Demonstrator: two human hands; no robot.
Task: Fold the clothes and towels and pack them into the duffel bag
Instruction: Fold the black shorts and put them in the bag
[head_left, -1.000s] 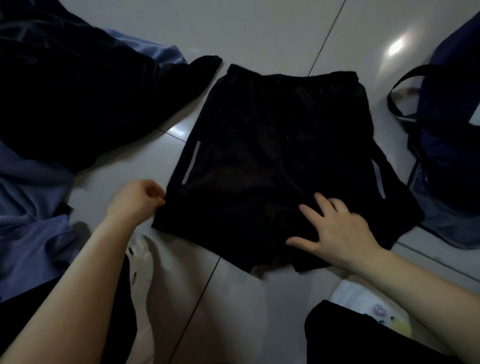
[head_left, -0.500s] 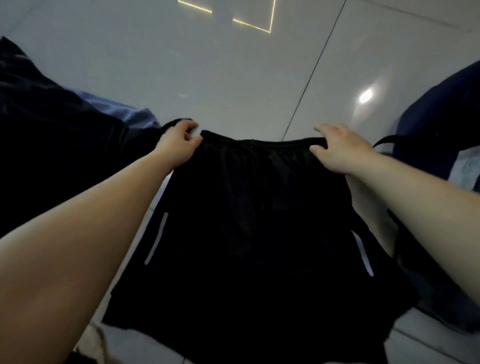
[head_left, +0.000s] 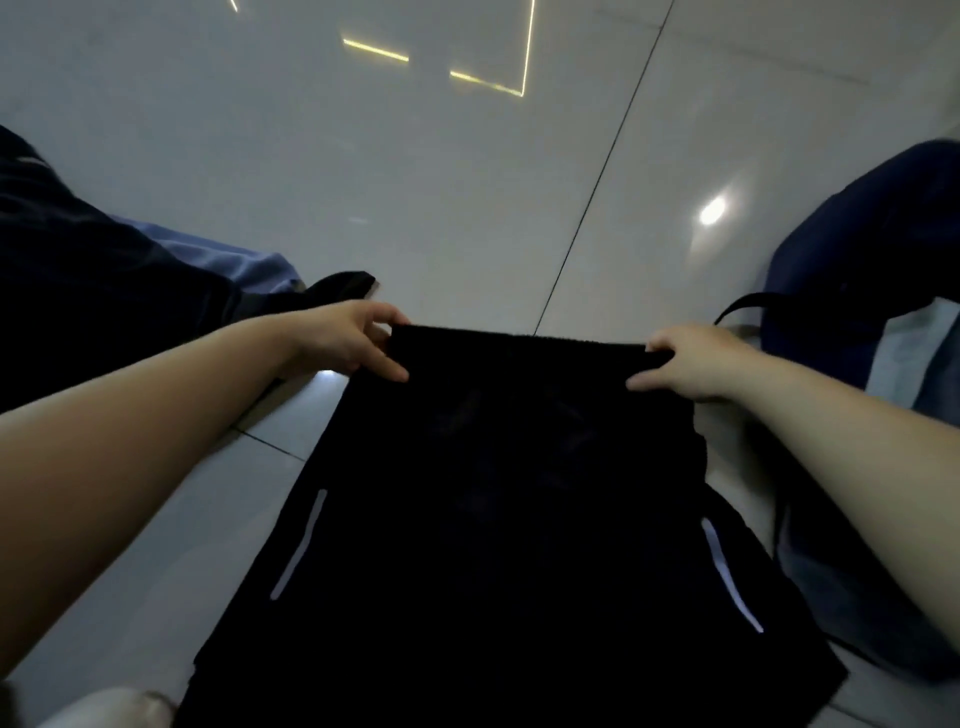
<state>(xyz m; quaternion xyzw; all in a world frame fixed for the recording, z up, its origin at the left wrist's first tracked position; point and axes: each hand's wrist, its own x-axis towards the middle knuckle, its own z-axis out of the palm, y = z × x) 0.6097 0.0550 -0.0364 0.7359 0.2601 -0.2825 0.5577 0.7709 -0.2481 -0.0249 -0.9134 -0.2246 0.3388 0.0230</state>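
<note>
Head view looks down on a pair of black shorts (head_left: 498, 519) spread over a pale tiled floor (head_left: 415, 182), the waistband at the far end and two light reflective strips on the legs nearer the camera. Left hand (head_left: 353, 340) pinches the left corner of the waistband, thumb on top and fingers curled beneath; its grip is clamped on the cloth. Right hand (head_left: 691, 364) pinches the right corner the same way, grip likewise clamped on the waistband. A heap of dark and blue clothes (head_left: 130, 291) lies on the floor at the left, just beside the left forearm. A navy duffel bag (head_left: 872, 270) sits at the right edge, its black strap (head_left: 748, 301) looping just beyond the right hand.
</note>
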